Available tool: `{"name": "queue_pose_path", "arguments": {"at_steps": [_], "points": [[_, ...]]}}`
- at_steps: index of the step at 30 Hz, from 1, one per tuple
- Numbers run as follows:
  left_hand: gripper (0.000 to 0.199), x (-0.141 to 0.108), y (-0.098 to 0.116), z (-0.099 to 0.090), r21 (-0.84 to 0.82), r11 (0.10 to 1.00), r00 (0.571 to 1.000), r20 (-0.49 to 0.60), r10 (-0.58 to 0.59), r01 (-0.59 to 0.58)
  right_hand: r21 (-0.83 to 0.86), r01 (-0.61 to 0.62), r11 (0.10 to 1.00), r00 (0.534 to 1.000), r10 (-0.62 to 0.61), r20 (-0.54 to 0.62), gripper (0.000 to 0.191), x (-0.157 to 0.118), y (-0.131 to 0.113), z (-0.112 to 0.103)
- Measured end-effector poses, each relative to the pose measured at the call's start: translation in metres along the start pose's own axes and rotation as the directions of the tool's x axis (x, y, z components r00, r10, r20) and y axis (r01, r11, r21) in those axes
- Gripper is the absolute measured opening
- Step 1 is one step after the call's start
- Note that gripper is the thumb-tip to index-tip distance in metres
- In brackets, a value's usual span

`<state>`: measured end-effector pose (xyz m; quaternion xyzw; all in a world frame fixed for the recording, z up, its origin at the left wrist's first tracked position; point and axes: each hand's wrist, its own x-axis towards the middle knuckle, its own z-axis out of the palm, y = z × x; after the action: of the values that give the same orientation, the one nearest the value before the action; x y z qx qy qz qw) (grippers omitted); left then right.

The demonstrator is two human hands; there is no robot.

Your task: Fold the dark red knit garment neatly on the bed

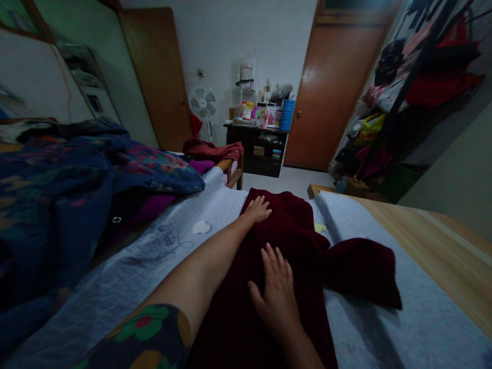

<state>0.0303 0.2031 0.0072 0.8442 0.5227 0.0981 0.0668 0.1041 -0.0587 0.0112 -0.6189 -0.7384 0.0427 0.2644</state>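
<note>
A dark maroon garment (292,220) lies spread over a light blue quilted bed cover (161,256), one sleeve stretched out to the right. My left hand (258,209) rests flat on its far left part, fingers apart, with the arm reaching forward. Nearer to me, my right hand (274,287) lies palm down on the middle of the cloth, thumb spread from the fingers. Neither hand grips the fabric. The garment's near end runs out of view at the bottom, partly behind my right forearm.
Floral blue clothes (84,169) are heaped on the left. Past the bed's end stand a black cabinet (253,164) with assorted items and a white fan (203,105). A wooden board (430,230) edges the bed on the right. Bags (434,77) hang at the far right.
</note>
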Motion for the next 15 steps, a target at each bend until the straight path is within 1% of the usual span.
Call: {"name": "queue_pose_path", "arguments": {"at_steps": [3,5,7,9,11,13,15], "points": [[0.066,0.001,0.001,0.001,-0.011,1.0,0.999,0.048,-0.022,0.023,0.003,0.002,1.0,1.0,-0.002,-0.007,0.066,0.0,0.0,0.0],[0.07,-0.001,0.002,0.003,-0.015,0.999,0.999,0.045,-0.028,0.029,0.007,0.004,1.0,1.0,-0.004,-0.017,0.066,-0.001,0.0,0.0],[0.068,-0.005,0.003,0.005,-0.022,1.0,1.0,-0.006,-0.017,0.017,0.009,0.008,1.0,1.0,-0.008,-0.025,0.066,-0.001,0.0,0.0],[0.061,-0.009,0.004,0.008,-0.055,0.999,0.997,-0.081,-0.007,0.003,0.008,0.009,1.0,1.0,-0.009,-0.025,0.065,-0.001,0.0,-0.001],[0.054,-0.012,0.004,0.008,-0.101,0.995,0.991,-0.131,-0.012,-0.001,0.004,0.002,1.0,1.0,-0.002,-0.019,0.064,-0.001,-0.001,-0.002],[0.05,-0.014,0.004,0.007,-0.14,0.99,0.99,-0.136,-0.028,0.009,0.001,-0.007,1.0,1.0,0.007,-0.011,0.063,0.0,-0.002,-0.003],[0.049,-0.015,0.003,0.005,-0.164,0.986,0.992,-0.115,-0.049,0.03,-0.002,-0.015,1.0,1.0,0.015,-0.006,0.063,0.0,-0.002,-0.004]]}}
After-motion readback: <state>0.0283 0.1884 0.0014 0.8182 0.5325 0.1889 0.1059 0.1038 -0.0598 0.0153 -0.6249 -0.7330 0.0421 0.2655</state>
